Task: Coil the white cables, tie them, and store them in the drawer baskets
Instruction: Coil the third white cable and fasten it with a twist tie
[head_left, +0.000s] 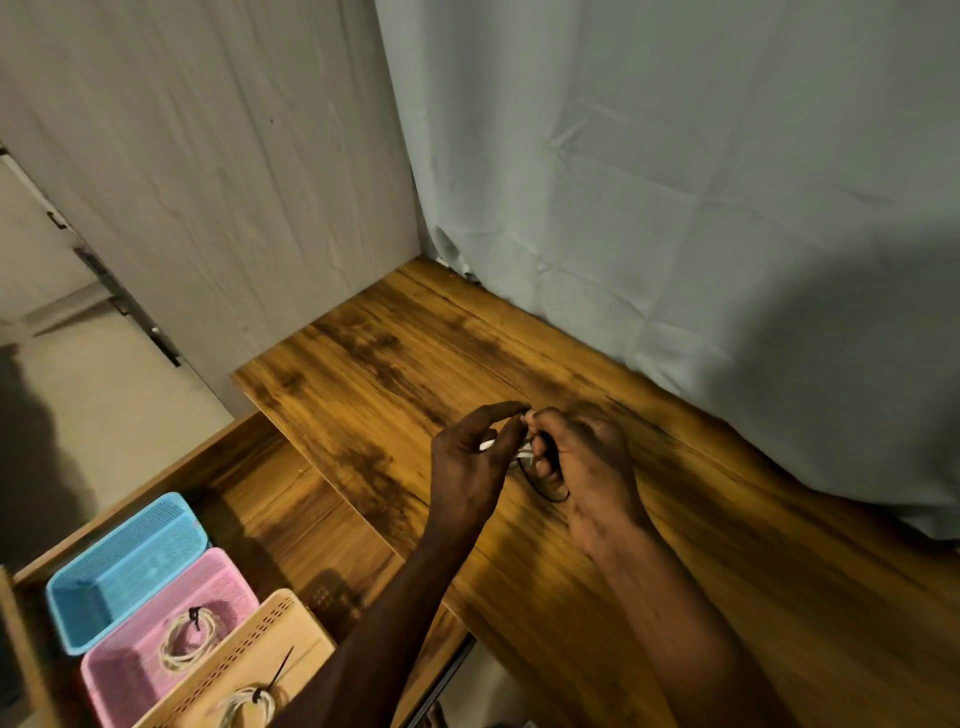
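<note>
Hands meet above the wooden desk (597, 519), near its middle. Our left hand (475, 467) and right hand (587, 457) both pinch a small white cable (524, 456), mostly hidden between the fingers, with a thin black tie (545, 491) looping below the right hand. We see bare desktop all around, bounded by the curtain (675, 182) behind. At lower left the open drawer (270, 493) holds a blue basket (124, 566), a pink basket (156, 649) and a beige basket (270, 654); the pink and beige ones each contain a tied coil.

Domestic room, likely home: dark-streaked wooden desk top (395, 364), creased pale blue curtain (675, 182) far right, open wooden drawer (260, 499) near left.
</note>
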